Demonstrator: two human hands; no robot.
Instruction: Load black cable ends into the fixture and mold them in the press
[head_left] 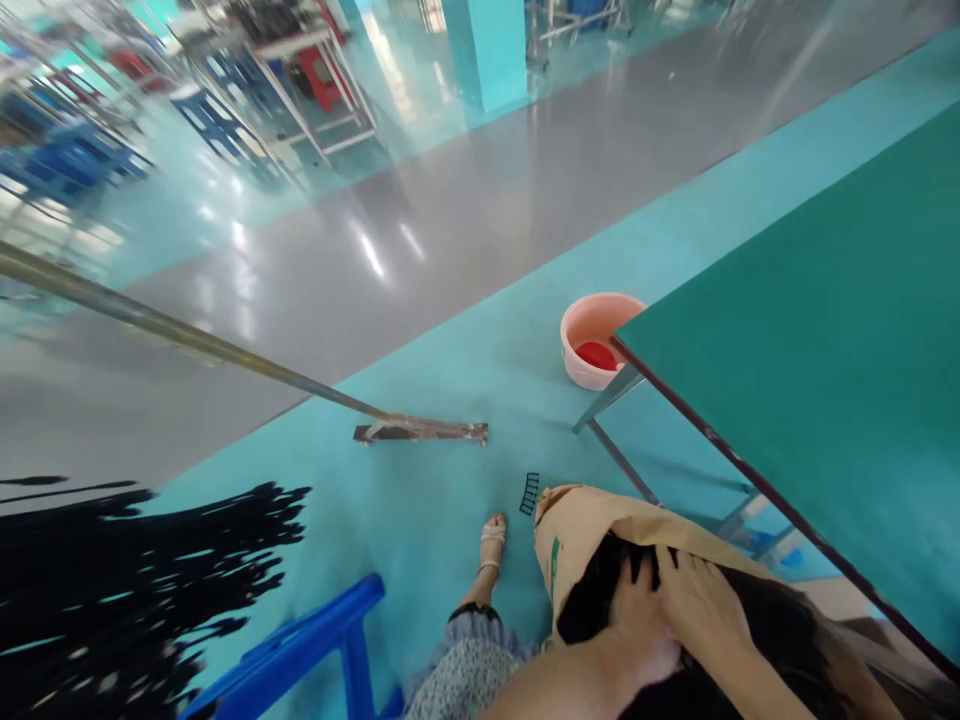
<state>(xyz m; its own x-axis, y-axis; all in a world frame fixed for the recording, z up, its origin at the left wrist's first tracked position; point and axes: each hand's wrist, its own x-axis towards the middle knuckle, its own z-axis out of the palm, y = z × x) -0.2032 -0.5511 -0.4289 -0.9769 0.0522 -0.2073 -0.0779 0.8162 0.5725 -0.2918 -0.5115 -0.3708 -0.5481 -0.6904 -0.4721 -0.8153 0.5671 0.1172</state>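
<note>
Both my hands press into the mouth of a brown paper sack [581, 525] at the lower right, on dark, shiny black contents [592, 600] whose kind I cannot make out. My left hand [641, 620] lies on the black contents with its fingers stretched out and apart. Beside it, touching or nearly so, my right hand [697, 600] lies flat, its fingers spread towards the sack's rim. Neither hand visibly grips anything. A small black ladder-shaped plastic piece [529, 493] lies on the floor near the sack's corner.
A green-topped table [825, 330] fills the right side. Beside its leg stands a pink tub [581, 370] with something red inside. A long-handled floor squeegee or mop [427, 430] reaches in from the left. Nearby are a blue stool [300, 650] and a mass of black strips [135, 580].
</note>
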